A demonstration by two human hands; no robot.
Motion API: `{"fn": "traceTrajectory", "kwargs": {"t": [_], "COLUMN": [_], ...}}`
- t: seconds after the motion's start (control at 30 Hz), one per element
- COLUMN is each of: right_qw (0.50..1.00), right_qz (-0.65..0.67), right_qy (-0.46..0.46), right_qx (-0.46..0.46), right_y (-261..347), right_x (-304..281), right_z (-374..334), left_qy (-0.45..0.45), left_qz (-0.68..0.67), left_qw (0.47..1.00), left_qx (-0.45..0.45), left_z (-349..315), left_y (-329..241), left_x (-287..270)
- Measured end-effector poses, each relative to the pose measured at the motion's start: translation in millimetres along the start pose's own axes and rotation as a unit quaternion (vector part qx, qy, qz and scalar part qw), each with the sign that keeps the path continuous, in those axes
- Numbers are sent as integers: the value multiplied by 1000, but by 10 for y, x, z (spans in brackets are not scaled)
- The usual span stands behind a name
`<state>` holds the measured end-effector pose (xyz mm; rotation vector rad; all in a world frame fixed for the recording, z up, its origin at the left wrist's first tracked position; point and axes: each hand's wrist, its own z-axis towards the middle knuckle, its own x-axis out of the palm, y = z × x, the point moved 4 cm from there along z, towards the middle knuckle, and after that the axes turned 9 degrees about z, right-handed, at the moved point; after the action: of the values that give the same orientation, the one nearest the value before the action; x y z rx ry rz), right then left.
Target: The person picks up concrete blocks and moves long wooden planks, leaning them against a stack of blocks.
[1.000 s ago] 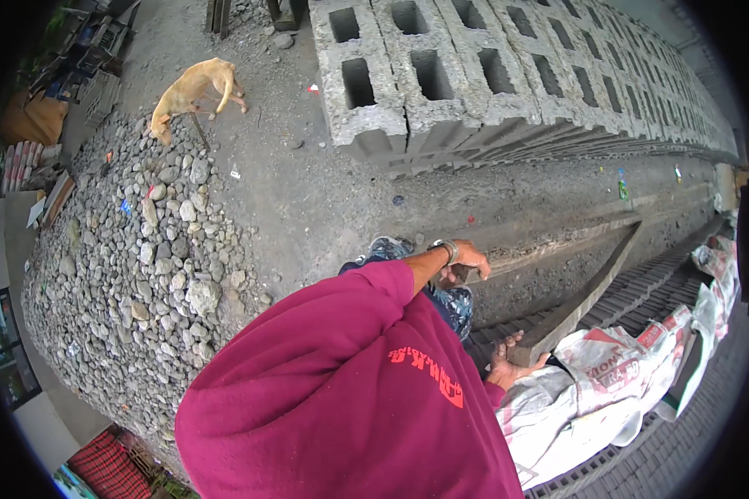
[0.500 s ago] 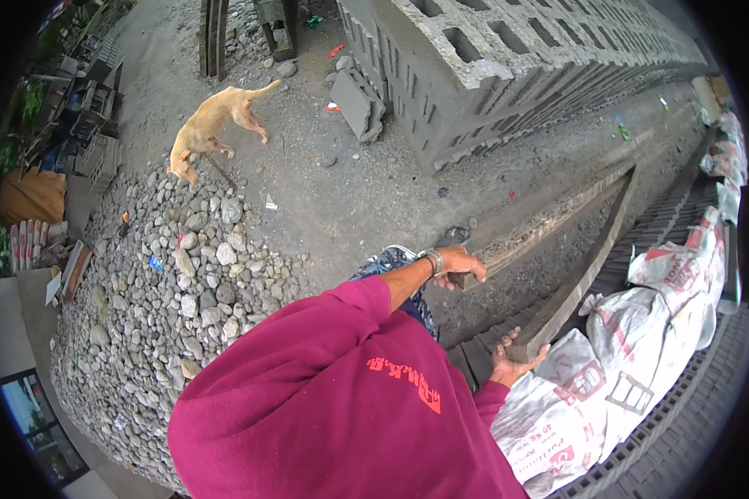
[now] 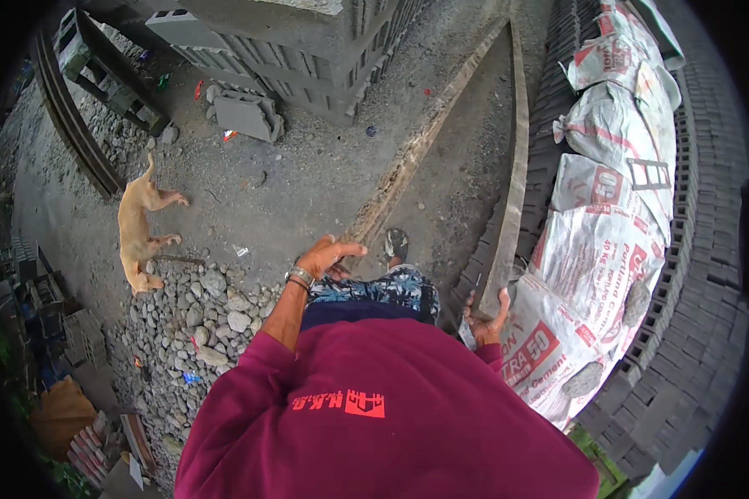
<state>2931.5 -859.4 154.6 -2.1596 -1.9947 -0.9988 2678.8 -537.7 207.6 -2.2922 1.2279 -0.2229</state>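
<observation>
Two long wooden boards stretch ahead of me and come together at their far ends in a narrow V. My left hand (image 3: 329,258), with a watch on the wrist, grips the near end of the left board (image 3: 408,166), which has a rough, crusted face. Around the near end of the right board (image 3: 514,166), a smoother one, my right hand (image 3: 488,318) is closed. That hand is beside a row of white cement sacks (image 3: 591,241). A shoe (image 3: 396,244) shows on the ground between the boards.
A tan dog (image 3: 139,220) stands at left beside a spread of grey stones (image 3: 204,320). Stacked hollow blocks (image 3: 300,58) rise ahead, with a broken slab (image 3: 245,115) near their base. More rows of blocks (image 3: 699,249) lie beyond the sacks at right.
My view and body have turned to the right, so the boards now point more straight ahead. Both hands keep hold of their board ends.
</observation>
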Motion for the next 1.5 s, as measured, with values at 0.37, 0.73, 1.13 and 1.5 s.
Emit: {"fn": "traceTrajectory", "kwargs": {"t": [0.37, 0.73, 1.13, 1.5], "right_qw": [920, 927, 980, 977], "right_qz": [-340, -362, -154, -174], "right_qy": [-153, -91, 91, 117], "right_qx": [-125, 38, 84, -35], "right_y": [-1582, -1705, -1964, -2551], "right_x": [-844, -651, 3733, 4027], "right_z": [-221, 1041, 2654, 3023], "left_qy": [8, -173, -341, -521], "left_qz": [90, 429, 481, 554], "left_qw": [996, 885, 798, 616], "left_qx": [2, 46, -123, -207], "left_z": [-919, -2222, -4507, -5082], "left_y": [1154, 900, 1604, 2540], "left_x": [-1724, -2479, -2848, -3116]}}
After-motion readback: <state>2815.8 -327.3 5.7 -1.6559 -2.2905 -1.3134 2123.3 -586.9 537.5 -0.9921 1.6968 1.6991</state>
